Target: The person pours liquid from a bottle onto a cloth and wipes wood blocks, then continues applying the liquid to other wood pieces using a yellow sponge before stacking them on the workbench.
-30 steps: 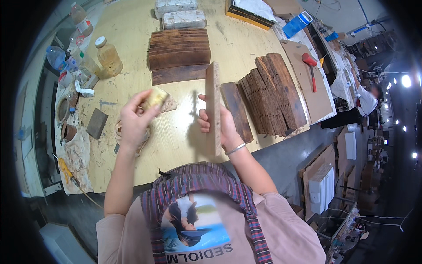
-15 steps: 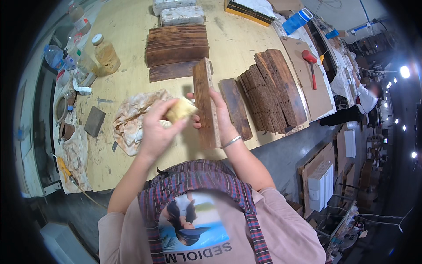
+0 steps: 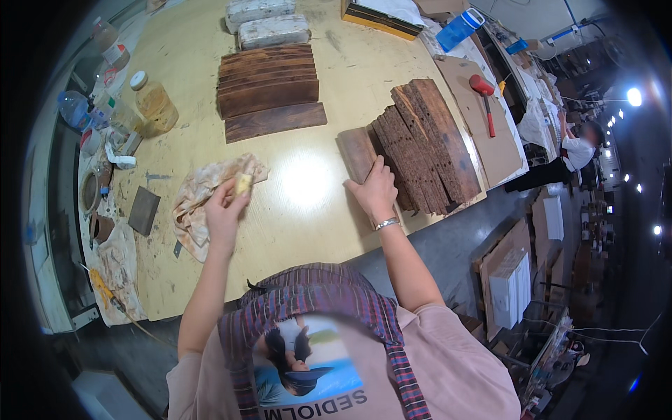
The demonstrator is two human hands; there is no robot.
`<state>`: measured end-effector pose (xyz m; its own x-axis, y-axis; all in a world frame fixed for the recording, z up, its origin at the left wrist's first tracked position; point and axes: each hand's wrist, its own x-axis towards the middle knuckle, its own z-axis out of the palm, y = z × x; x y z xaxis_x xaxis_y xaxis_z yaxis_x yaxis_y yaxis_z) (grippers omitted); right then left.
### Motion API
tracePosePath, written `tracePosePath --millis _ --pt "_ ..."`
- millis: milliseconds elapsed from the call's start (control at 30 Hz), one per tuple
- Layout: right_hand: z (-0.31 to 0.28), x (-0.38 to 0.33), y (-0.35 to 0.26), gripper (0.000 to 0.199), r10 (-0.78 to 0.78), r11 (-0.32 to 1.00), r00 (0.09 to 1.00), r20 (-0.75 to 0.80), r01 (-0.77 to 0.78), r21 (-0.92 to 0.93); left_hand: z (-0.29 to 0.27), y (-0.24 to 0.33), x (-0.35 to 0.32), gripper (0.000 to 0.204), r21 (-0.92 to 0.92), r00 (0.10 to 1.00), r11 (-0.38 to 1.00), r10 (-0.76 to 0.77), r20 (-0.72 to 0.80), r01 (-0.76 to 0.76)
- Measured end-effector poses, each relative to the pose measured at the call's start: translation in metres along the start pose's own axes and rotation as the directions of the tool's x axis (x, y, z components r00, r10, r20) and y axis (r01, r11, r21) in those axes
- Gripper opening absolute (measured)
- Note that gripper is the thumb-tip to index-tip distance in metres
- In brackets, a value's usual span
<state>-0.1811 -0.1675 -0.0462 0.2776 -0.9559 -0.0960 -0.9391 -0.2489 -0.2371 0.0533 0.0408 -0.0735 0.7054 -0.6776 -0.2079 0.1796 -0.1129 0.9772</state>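
1. Apparently, the placing step is in hand: a brown board is laid flat on the table, just beside the stack.
2. Left hand: a small yellow pad is pinched between thumb and fingertips, near the cloth.
3. Right hand: fingers are laid on the board's near part, thumb spread toward its left edge; whether it is clasped cannot be told.
4. Next move, as judged: the board needs to be steadied and let go cleanly, with the pad kept off it.
5. Boards: long, flat, rectangular; faces dark-stained and grained. In the stack, coarse, speckled edges dotted with dark holes are shown.
6. Pad: soft-looking, pale; fine texture cannot be made out. Cloth: crumpled, brown-stained.
7. Farther off, a row of overlapped boards is fronted by a single flat one.
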Motion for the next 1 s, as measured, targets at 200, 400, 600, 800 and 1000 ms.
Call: tracePosePath --millis 200,400,600,800,1000 --pt "0.007 0.011 0.007 0.078 -0.075 0.995 0.991 -0.112 0.066 -0.081 -0.037 -0.025 0.011 0.039 -0.206 0.995 0.978 0.000 -0.098 -0.021" --pt "0.025 0.044 -0.058 0.052 -0.564 0.791 0.795 -0.224 0.598 0.129 -0.042 -0.037 0.003 0.043 -0.323 0.998 0.944 0.070 0.002 -0.066" --pt "0.063 0.121 -0.120 0.056 -0.803 0.581 0.562 -0.199 0.813 -0.050 -0.045 -0.037 0.004 0.046 -0.353 0.997 0.934 0.069 0.024 -0.056" --pt "0.036 0.123 -0.135 0.059 -0.691 0.703 0.694 0.204 0.710 -0.033 -0.043 -0.037 0.004 0.048 -0.390 0.996 0.916 0.087 -0.025 -0.090" --pt "0.011 0.075 -0.109 0.055 -0.525 0.840 0.768 0.367 0.399 0.368 -0.065 -0.035 0.017 0.044 -0.376 0.971 0.916 0.048 -0.236 -0.137"
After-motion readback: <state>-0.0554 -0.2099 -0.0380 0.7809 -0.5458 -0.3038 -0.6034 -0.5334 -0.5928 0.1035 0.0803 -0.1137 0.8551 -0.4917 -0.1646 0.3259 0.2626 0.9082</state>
